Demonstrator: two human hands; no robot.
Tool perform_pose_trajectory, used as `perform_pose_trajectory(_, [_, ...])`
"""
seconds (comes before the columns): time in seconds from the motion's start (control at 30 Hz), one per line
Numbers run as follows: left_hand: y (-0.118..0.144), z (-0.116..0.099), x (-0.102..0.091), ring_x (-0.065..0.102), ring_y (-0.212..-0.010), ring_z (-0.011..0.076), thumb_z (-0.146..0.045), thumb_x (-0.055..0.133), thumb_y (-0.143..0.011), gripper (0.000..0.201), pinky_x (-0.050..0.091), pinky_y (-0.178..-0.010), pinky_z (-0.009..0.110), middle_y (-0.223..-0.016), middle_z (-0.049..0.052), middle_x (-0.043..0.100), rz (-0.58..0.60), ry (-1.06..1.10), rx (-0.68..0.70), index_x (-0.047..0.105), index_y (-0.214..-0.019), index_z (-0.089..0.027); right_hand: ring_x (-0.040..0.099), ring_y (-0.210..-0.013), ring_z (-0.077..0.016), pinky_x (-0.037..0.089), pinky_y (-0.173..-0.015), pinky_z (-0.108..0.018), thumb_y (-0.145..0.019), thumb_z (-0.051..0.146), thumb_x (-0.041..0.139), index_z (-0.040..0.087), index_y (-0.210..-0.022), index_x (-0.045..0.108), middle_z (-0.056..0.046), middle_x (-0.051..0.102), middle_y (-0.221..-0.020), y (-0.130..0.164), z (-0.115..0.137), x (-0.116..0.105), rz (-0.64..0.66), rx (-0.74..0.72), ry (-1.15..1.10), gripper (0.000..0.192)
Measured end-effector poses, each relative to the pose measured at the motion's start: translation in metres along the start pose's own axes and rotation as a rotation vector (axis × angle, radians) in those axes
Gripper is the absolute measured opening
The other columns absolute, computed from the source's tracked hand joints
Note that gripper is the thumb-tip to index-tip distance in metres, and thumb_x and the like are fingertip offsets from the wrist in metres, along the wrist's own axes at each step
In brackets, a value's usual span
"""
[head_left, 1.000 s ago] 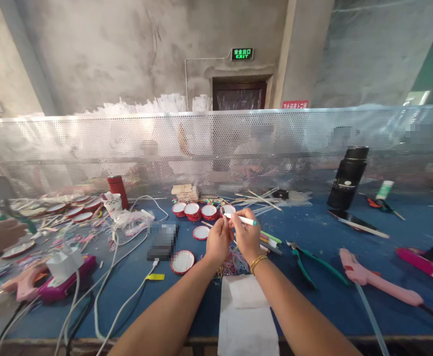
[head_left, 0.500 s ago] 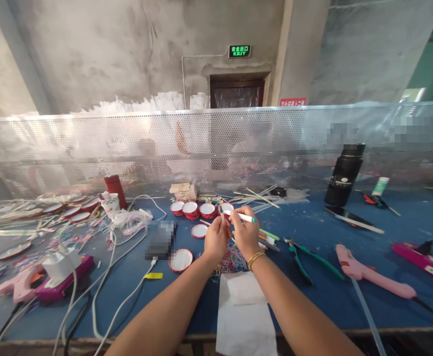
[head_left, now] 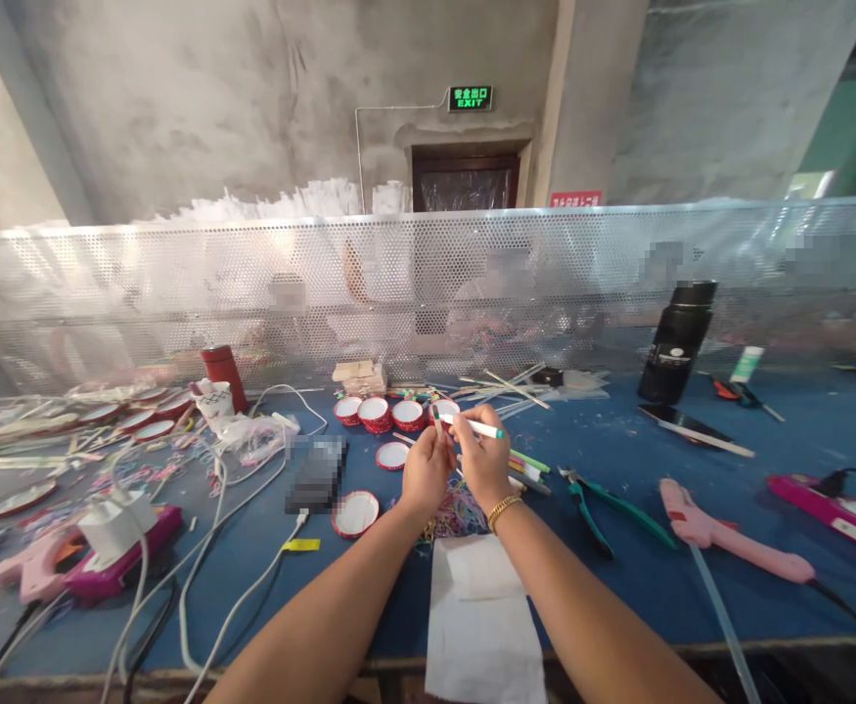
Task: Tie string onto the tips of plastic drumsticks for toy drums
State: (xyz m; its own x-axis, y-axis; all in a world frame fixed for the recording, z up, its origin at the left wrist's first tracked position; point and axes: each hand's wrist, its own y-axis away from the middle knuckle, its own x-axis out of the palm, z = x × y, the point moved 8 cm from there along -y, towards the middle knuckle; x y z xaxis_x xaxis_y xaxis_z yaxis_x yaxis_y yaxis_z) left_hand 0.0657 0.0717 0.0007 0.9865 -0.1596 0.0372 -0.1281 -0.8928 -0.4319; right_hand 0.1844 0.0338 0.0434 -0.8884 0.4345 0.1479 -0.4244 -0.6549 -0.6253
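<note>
My right hand [head_left: 484, 452] is closed around a white marker [head_left: 480, 427] with a green end, held almost level and pointing left. Close beside it, my left hand [head_left: 428, 467] pinches a small pale stick-like piece [head_left: 438, 422] with a dark green patch, upright between the fingertips. The marker's tip is near that piece; whether they touch I cannot tell. Behind the hands stand stacks of red-rimmed white round discs [head_left: 375, 411], and two single discs [head_left: 356, 513] lie to the left. A tangle of coloured strings [head_left: 457, 513] lies below my wrists, beside white paper [head_left: 480, 616].
On the right lie green-handled pliers [head_left: 618, 508], a pink glue gun [head_left: 728, 536] and a purple power strip [head_left: 834, 513]; a black bottle [head_left: 677, 342] stands behind. Leftward are a phone [head_left: 316, 476], white cables [head_left: 214, 548] and a red flask [head_left: 223, 376]. A perforated metal screen [head_left: 369, 293] borders the back.
The view has shifted slightly. Both hands keep the same hold on the marker and the small piece, with hardly any visible movement.
</note>
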Motion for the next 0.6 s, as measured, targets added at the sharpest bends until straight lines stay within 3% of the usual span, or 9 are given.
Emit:
perform_pose_trajectory(0.3, [0.0005,0.001,0.0004,0.043,-0.055,0.0109,-0.051,0.049,-0.097,0.038,0.032,-0.055,0.025,-0.061,-0.004,0.051,0.022,-0.069,0.018,0.047,-0.075,-0.021,0.061,-0.065,-0.0195,0.047,-0.066,-0.033,-0.088,0.045,0.061,0.024,-0.078,0.055,0.001,0.063,-0.068,-0.0014,0.0038,-0.0042,-0.04,-0.014,0.04,0.024])
perform_pose_trajectory(0.6, [0.0017,0.0022,0.0001,0.043,-0.056,0.0104,-0.058,0.051,-0.095,0.043,0.03,-0.055,0.025,-0.062,-0.005,0.051,0.004,-0.092,-0.009,0.046,-0.074,-0.021,0.061,-0.067,-0.0194,0.048,-0.066,-0.032,-0.089,0.045,0.061,0.024,-0.079,0.055,0.001,0.063,-0.07,0.0007,0.0032,0.0019,0.012,-0.007,-0.011,0.024])
